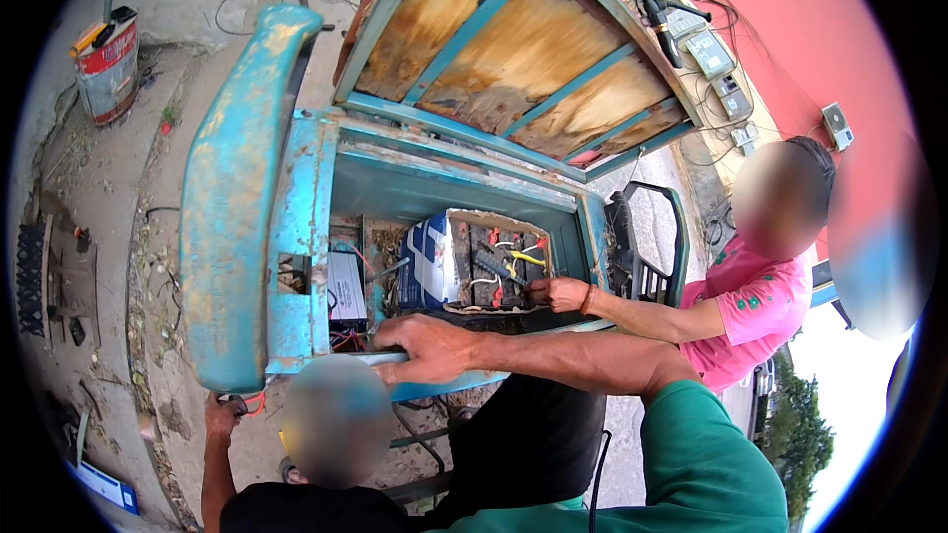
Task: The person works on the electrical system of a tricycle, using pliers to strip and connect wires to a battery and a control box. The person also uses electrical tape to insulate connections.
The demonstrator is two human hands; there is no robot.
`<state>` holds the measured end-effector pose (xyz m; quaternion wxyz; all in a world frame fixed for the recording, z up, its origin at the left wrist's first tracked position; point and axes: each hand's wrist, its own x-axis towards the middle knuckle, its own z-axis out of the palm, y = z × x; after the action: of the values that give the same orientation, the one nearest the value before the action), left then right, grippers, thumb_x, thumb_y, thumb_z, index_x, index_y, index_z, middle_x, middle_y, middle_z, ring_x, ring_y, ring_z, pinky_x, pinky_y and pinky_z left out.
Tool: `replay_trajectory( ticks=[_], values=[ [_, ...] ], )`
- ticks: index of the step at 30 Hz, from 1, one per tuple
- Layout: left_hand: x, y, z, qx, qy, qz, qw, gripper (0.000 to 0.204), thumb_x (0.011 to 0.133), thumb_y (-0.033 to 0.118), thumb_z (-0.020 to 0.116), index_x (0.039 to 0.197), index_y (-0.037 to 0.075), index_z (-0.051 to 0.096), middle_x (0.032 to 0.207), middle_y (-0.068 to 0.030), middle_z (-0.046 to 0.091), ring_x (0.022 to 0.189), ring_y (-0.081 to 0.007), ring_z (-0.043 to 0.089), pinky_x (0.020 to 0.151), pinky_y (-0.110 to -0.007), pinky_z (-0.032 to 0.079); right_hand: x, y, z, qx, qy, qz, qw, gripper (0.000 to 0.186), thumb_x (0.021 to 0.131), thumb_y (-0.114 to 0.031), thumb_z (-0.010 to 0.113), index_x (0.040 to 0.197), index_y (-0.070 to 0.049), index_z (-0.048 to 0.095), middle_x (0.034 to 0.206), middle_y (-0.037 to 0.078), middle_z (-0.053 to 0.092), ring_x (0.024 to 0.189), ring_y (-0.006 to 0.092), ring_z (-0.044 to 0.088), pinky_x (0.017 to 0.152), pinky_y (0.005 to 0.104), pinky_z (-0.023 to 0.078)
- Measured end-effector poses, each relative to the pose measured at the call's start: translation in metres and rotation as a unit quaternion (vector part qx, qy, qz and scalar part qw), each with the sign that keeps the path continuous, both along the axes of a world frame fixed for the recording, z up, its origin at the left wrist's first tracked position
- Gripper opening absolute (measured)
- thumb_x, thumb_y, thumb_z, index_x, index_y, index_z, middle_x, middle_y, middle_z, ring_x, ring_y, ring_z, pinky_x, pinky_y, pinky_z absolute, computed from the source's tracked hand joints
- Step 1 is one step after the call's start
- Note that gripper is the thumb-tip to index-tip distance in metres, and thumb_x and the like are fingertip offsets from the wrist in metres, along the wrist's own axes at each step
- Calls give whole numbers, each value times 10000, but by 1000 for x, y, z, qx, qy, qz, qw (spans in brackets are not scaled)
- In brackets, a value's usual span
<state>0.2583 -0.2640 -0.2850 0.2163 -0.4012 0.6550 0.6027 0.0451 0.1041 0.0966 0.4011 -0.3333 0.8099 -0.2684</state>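
My right hand point(430, 347) reaches in from the lower right in a green sleeve. It lies over the near edge of a teal metal compartment, its fingers curled round the rim point(484, 376). Inside the compartment sits an open cardboard carton point(425, 261) with a blue and white side, holding dark batteries point(484, 281) with red and yellow wires. A silver box point(346, 286) with wires stands left of it, just beyond my hand. My left hand is not in view. Across the carton, a person in pink has one hand point(561, 294) at the batteries' right edge.
A raised lid point(513, 49) with stained wood panels stands open behind the compartment. A teal curved panel point(232, 207) rises at left. A person in black point(316, 508) is close at lower left, a hand point(222, 414) below that panel. A paint bucket point(107, 74) stands far left.
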Motion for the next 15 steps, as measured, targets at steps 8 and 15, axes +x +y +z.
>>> replay_trajectory(
  ticks=[8,15],
  values=[
    [11,-12,224,23,126,21,992,471,836,-75,584,1303,-12,587,961,-25,660,887,-133,636,781,-273,506,-40,49,11,-18,-66,-82,994,498,991,-417,624,1254,6,640,1149,179,681,1074,261,665,958,393,530],
    [14,24,392,-8,238,-63,969,346,814,-92,595,1142,19,604,1036,-46,645,1016,-146,622,923,-325,483,-64,79,-17,-31,-146,-59,987,419,993,-307,638,1265,11,650,1134,156,709,1055,231,672,944,364,520]
  ],
)
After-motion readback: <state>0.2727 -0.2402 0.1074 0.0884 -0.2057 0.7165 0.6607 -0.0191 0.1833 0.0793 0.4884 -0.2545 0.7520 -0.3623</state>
